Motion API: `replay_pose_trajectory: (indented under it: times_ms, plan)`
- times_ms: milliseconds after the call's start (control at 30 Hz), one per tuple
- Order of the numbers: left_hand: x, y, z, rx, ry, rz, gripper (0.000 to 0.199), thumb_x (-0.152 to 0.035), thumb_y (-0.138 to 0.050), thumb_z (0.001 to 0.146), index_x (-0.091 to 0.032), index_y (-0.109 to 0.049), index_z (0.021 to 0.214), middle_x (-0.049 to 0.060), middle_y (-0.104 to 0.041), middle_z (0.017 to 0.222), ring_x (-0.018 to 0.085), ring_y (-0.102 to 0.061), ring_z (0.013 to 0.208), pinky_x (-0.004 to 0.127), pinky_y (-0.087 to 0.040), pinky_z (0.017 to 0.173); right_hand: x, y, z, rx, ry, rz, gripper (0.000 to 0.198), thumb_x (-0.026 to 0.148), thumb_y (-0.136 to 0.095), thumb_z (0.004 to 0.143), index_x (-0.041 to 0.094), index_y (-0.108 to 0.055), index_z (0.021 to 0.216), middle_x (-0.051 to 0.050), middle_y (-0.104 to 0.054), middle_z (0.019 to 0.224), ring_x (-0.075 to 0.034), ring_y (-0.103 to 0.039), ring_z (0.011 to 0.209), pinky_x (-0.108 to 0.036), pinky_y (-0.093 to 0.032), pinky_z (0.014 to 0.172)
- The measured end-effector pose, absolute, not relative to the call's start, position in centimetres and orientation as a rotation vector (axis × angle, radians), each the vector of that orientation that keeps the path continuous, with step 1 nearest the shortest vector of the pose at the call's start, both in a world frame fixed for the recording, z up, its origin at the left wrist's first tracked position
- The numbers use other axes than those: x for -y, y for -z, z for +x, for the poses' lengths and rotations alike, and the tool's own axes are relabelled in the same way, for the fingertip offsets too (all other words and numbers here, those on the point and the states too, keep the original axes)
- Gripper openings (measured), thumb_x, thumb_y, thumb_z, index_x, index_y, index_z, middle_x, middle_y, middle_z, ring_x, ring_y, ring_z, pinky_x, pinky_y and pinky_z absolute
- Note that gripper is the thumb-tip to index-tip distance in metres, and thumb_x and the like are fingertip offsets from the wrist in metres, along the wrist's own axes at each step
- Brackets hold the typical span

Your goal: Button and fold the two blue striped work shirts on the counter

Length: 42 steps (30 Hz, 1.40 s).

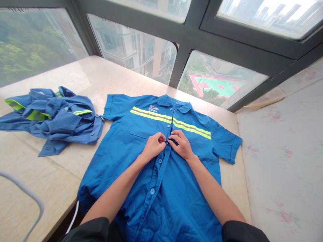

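A blue short-sleeved work shirt (191, 181) with yellow-green reflective bands lies spread face up, its collar toward the window. Along its front opening runs a row of buttons, with a lower button (152, 191) showing on the placket. At mid-chest, my left hand (153, 145) is closed in a pinch on the shirt's front edge, beside a button (166, 143). Opposite it, my right hand (182, 144) pinches the other front edge at the same button. The fingertips of both hands nearly meet there, and the exact grip is partly hidden.
A crumpled blue garment (63, 121) with reflective bands lies on the pale stone ledge (98, 72) at left. A white cable (27, 191) curves at lower left, near the ledge's front edge. Windows stand behind; a flower-patterned wall (282, 161) bounds the right side.
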<state>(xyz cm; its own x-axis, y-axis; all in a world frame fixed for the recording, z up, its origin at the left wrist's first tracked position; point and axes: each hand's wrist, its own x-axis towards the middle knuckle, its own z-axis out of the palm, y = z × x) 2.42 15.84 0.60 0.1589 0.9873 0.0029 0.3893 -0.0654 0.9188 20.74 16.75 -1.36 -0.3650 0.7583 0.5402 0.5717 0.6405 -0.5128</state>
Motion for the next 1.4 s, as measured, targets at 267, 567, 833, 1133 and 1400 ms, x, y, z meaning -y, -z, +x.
replay_pose_trajectory:
  times_ms: [267,567,833,1133,1400]
  plan:
    - [-16.4,0.0,2.0,-1.312,-0.911,1.515,0.016,-0.018,-0.061,0.072,-0.018,-0.064,0.087,0.002,-0.072,0.078,0.017,-0.07,0.076,0.025,-0.053,0.07,-16.4,0.9,20.8,2.168,-0.19,-0.992,0.009,0.028,-0.063,0.09,0.021,-0.07,0.093,-0.007,-0.057,0.09,-0.019,-0.056,0.081,-0.035,-0.049,0.071]
    - [-16.9,-0.1,1.5,-1.278,-0.922,1.342,0.018,-0.024,-0.065,0.07,-0.017,-0.061,0.087,0.0,-0.07,0.066,0.015,-0.066,0.061,0.023,-0.048,0.055,-16.4,0.8,20.8,2.291,-0.195,-1.059,0.019,0.037,-0.062,0.092,0.021,-0.07,0.1,-0.007,-0.062,0.09,-0.02,-0.057,0.083,-0.034,-0.043,0.074]
    - [-17.3,1.1,1.4,-1.225,-0.909,1.272,0.018,-0.025,-0.065,0.069,-0.019,-0.054,0.082,-0.004,-0.063,0.06,0.011,-0.058,0.051,0.022,-0.044,0.051,-15.8,0.1,20.0,2.401,-0.004,-1.07,0.02,0.031,-0.055,0.095,0.02,-0.072,0.095,-0.007,-0.064,0.087,-0.019,-0.056,0.079,-0.035,-0.04,0.07]
    - [-17.1,0.7,1.6,-1.281,-0.922,1.425,0.013,-0.019,-0.062,0.073,-0.018,-0.057,0.086,-0.001,-0.067,0.073,0.014,-0.065,0.069,0.025,-0.05,0.065,-15.3,0.4,19.3,2.343,0.111,-1.169,0.021,0.028,-0.055,0.093,0.018,-0.071,0.087,-0.007,-0.065,0.081,-0.019,-0.055,0.073,-0.034,-0.039,0.067]
    - [-16.7,0.1,1.2,-1.372,-0.869,1.933,0.018,-0.014,-0.06,0.079,-0.021,-0.067,0.094,0.004,-0.071,0.093,0.021,-0.062,0.094,0.035,-0.05,0.087,-15.9,1.2,19.8,2.308,-0.073,-1.162,0.017,0.032,-0.059,0.092,0.019,-0.071,0.089,-0.006,-0.066,0.084,-0.018,-0.059,0.076,-0.033,-0.042,0.068]
